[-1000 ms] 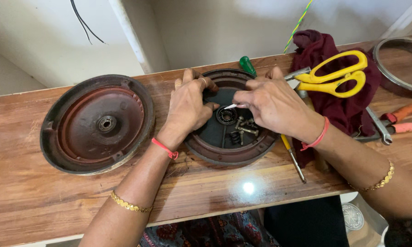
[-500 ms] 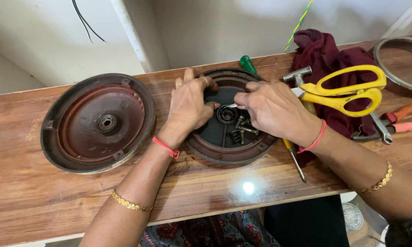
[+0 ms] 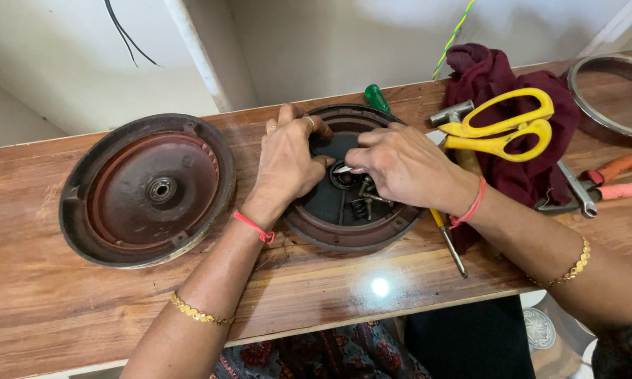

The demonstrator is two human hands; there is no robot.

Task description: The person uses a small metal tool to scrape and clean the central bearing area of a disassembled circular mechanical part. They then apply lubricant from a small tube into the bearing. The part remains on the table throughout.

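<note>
A person's two hands work over a round, dark metal dish (image 3: 344,223) that sits in the middle of a long wooden table (image 3: 84,295). The left hand (image 3: 286,163) lies on the dish at about 10 o'clock, with its fingers curled down onto a dark flat part inside. The right hand (image 3: 407,167) comes in from 3 o'clock, and its fingertips pinch a small shiny metal piece (image 3: 342,169) close to the hub in the middle. Both hands are closed tight on small things, with the fingertips of the two hands almost touching. Below the fingers, toward 6 o'clock inside the dish, are little springs and bolts (image 3: 364,203). A second round rusty dish (image 3: 147,191) lies well apart at 9 o'clock from the first one. At 3 o'clock sits a dark red cloth (image 3: 512,84) with yellow scissors (image 3: 502,130) on top. A screwdriver (image 3: 448,240) with a yellow handle pokes out from under the right wrist at 4 o'clock. A green handle (image 3: 376,97) shows just behind the dish at 12 o'clock. Orange-handled pliers (image 3: 621,179) and a metal ring (image 3: 611,95) lie at the far right end.
</note>
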